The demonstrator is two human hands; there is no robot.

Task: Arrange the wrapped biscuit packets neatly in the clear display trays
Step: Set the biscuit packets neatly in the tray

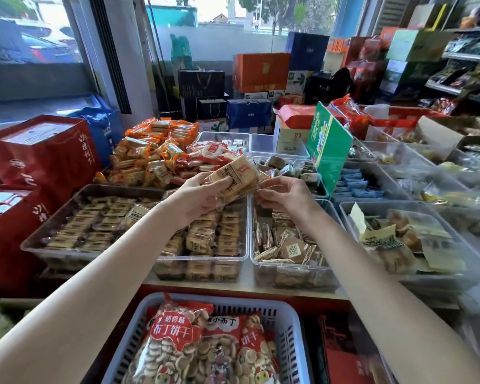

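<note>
Two hands on one biscuit packet (234,177), held in the air above the clear trays.

The left hand (203,196) grips the packet from below, thumb across its front, while the right hand (284,194) pinches the crimped end of the wrapper between curled fingers. The packet is a clear sleeve showing pale, square crackers, with a small red mark on its label — tilted, not yet in any tray. To place it well, I judge it should be turned label-up and squared to the rows of like packets in the tray (205,257) directly beneath — set down flat, edge against a neighbour, without crushing the crackers. The neighbouring tray (291,268) on the right holds darker, diamond-labelled packets, so it looks the wrong home.
</note>
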